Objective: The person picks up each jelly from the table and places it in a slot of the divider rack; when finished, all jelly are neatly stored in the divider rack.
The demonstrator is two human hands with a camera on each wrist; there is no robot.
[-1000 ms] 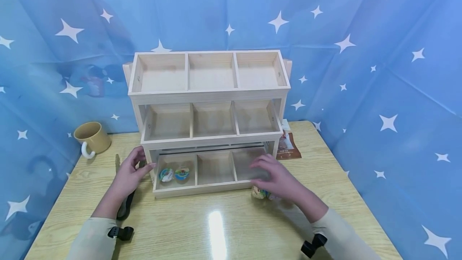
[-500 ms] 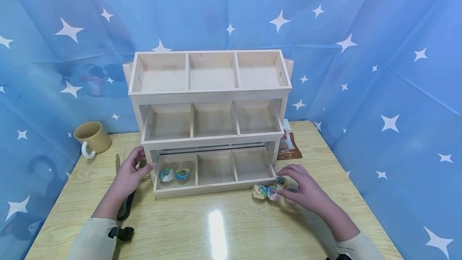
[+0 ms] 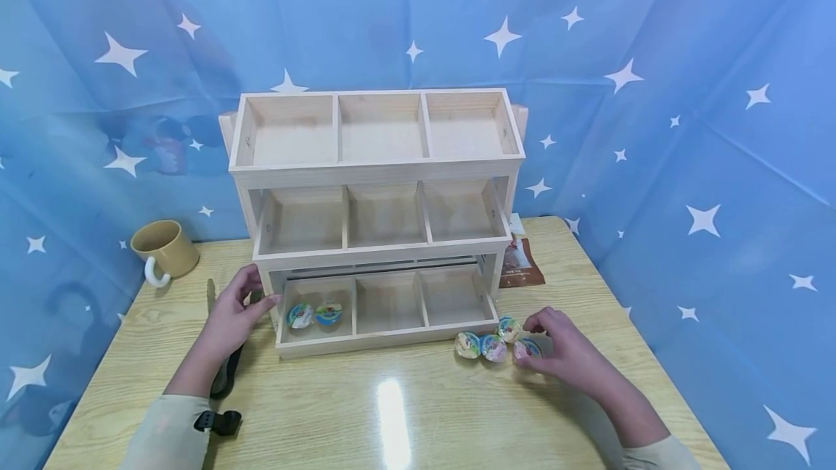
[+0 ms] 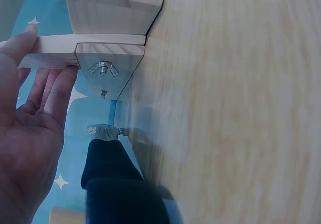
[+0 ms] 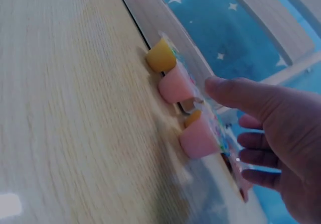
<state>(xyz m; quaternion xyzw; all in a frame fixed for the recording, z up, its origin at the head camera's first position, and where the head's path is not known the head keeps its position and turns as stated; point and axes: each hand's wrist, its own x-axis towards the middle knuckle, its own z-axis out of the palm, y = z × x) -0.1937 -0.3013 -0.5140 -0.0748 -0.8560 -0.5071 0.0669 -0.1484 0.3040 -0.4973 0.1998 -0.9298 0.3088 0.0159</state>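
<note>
A three-tier wooden rack (image 3: pixel 379 174) with divided trays stands on the table. My left hand (image 3: pixel 231 319) grips its left upright, thumb on one side and fingers on the other in the left wrist view. Several small jelly cups with printed lids sit at the rack's front right corner. Over the rightmost jelly cup (image 5: pixel 199 139), a pink one, my right hand (image 3: pixel 570 355) hovers with thumb and fingers spread around it. A yellow jelly cup (image 5: pixel 161 56) and another pink jelly cup (image 5: pixel 175 85) stand beside it. Two jelly cups (image 3: pixel 329 313) lie in the bottom tray's left compartment.
A tan mug (image 3: pixel 171 249) with a white handle stands at the back left. Beside my left forearm lies a black-handled tool (image 3: pixel 224 381). A brown and white packet (image 3: pixel 521 263) lies behind the rack's right side. Blue star-printed cloth (image 3: pixel 653 165) hangs around the table.
My right hand has moved from above the bottom tray's right compartment to the right, over the rightmost jelly cup, uncovering the cups. My left hand stays on the rack.
</note>
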